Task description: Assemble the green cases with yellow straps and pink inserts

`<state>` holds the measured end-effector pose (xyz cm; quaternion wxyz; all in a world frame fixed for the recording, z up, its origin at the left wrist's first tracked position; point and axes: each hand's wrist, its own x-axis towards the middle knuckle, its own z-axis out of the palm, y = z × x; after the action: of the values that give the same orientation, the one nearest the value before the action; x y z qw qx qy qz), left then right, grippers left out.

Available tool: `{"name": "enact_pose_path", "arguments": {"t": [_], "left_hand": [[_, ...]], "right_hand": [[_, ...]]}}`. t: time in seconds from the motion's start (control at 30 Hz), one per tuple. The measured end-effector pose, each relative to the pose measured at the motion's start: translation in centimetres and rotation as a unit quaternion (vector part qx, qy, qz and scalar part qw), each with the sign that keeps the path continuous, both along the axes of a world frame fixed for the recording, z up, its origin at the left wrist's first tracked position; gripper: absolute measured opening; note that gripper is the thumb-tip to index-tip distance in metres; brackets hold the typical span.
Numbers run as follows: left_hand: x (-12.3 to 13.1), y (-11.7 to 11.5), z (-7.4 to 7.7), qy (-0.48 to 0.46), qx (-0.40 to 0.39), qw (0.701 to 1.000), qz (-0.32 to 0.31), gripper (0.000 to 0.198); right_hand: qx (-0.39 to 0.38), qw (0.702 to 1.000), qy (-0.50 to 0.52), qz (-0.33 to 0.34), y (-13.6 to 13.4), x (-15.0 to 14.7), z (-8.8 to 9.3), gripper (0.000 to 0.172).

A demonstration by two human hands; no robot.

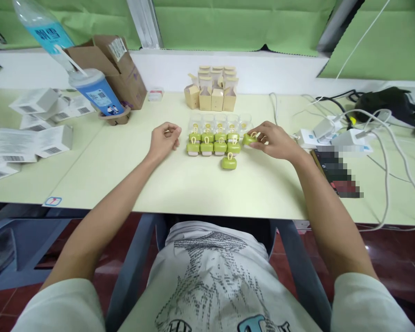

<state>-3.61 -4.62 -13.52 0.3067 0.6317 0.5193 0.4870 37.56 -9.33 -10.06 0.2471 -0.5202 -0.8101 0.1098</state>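
My right hand [270, 140] has its fingers round a small green case [249, 139] with a pale loop, at the right end of the group. My left hand [165, 139] rests on the table left of the group, its fingers curled together; whether anything is between them is too small to tell. Between my hands stand rows of green-lidded cases [206, 148] with loops. One more green case [229, 162] sits nearer to me, in front of the rows. Behind them is a row of clear plastic pieces [220, 121].
Open small yellow boxes [217, 99] stand at the back by the wall. On the left are white boxes [20, 145], a cardboard box [133, 87], a blue cup [102, 94] and a bottle [46, 30]. Power strips [349, 138], cables and a dark, pixelated item [337, 173] lie right.
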Motion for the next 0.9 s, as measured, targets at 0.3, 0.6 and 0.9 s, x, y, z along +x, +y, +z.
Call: {"name": "enact_pose_path", "arguments": {"t": [0.3,0.6,0.9], "left_hand": [[1.5,-1.7,0.0,0.061,0.016,0.997,-0.052,0.041],[1.6,-1.7,0.1,0.070,0.006,0.996,-0.056,0.036],[1.4,-1.2,-0.7,0.045,0.023,0.997,-0.063,0.030]], "right_hand": [[0.016,0.999,0.038,0.020,0.5,-0.9,-2.2,0.032],[0.054,0.997,0.059,0.005,-0.1,-1.6,-3.0,0.051],[0.090,0.991,0.091,-0.031,-0.4,-0.5,-2.3,0.041]]}}
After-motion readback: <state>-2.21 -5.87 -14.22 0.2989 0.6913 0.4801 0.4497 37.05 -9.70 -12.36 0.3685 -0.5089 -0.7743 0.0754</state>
